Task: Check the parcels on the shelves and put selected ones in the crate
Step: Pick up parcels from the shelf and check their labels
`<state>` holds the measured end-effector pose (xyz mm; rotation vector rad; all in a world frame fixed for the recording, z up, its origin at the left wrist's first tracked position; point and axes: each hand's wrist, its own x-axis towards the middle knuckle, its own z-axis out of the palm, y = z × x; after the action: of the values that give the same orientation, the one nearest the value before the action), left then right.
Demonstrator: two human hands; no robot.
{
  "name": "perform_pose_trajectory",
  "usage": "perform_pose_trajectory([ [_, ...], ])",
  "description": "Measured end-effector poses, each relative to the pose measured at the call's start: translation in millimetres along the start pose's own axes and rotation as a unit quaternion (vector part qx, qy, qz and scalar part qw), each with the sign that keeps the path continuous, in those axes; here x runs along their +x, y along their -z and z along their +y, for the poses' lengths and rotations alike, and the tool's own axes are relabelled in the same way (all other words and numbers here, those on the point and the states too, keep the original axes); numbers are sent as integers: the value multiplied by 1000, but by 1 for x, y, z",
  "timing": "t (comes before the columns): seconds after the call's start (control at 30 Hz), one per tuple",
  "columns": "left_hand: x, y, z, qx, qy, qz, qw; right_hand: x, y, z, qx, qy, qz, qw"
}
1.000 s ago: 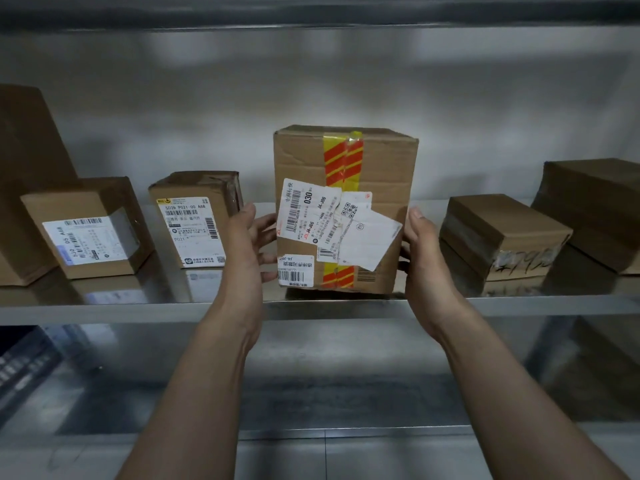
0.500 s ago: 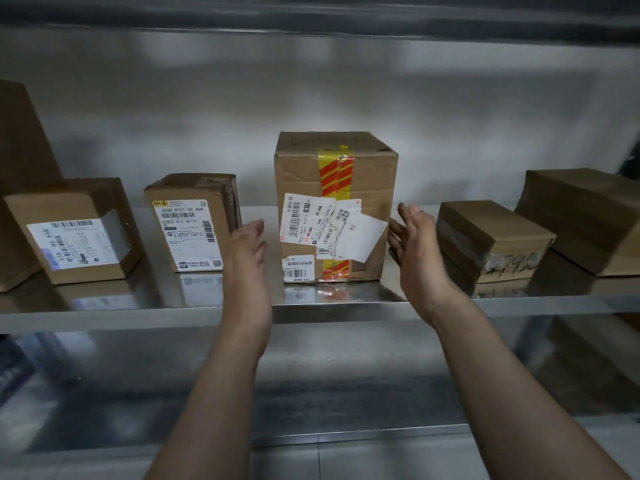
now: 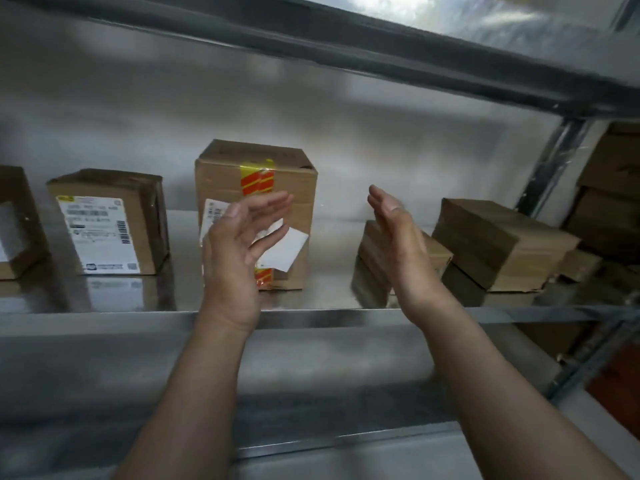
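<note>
Five brown cardboard parcels are counted on the shiny metal shelf (image 3: 104, 318), all standing in one row. At the far left, a box cut by the frame edge (image 3: 17, 209) is seen only in part; beside it stands a squat box faced with one large white printed label (image 3: 100, 233). In the middle a tall upright box (image 3: 298, 188) is sealed with one strip of red-and-yellow striped tape (image 3: 258, 180) and carries overlapping white labels, whose number cannot be told because they are partly covered. To its right, well apart, a small flat box (image 3: 436, 252) is placed just beside a larger flat box (image 3: 498, 237). Beyond the grey upright post (image 3: 550, 168), at least two more brown boxes (image 3: 609, 188) are stacked. Two hands are raised in front of the shelf. The left hand (image 3: 239, 251) is held with fingers straight and spread before the tall box's labels, nothing being gripped; contact with the box cannot be told. The right hand (image 3: 398, 240) is likewise held flat and empty, palm turned inward, in front of the small flat box.
</note>
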<state>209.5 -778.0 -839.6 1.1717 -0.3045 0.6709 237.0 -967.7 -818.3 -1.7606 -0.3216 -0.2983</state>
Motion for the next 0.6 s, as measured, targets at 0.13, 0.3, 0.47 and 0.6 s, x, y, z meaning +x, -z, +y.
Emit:
perform_pose_trajectory([
  [0.13,-16,-59,-22,12,14,4,1000,13,78,17,13,30,29,999],
  [0.3,-17,-120,-48,17,72,56,996,44,153,52,32,-2,24,999],
  [0.47,-2,-183,-74,130,218,94,963,61,170,85,-8,-114,-16,993],
  [0.6,-18,-209,-92,120,354,95,923,63,161,97,52,-200,-37,978],
])
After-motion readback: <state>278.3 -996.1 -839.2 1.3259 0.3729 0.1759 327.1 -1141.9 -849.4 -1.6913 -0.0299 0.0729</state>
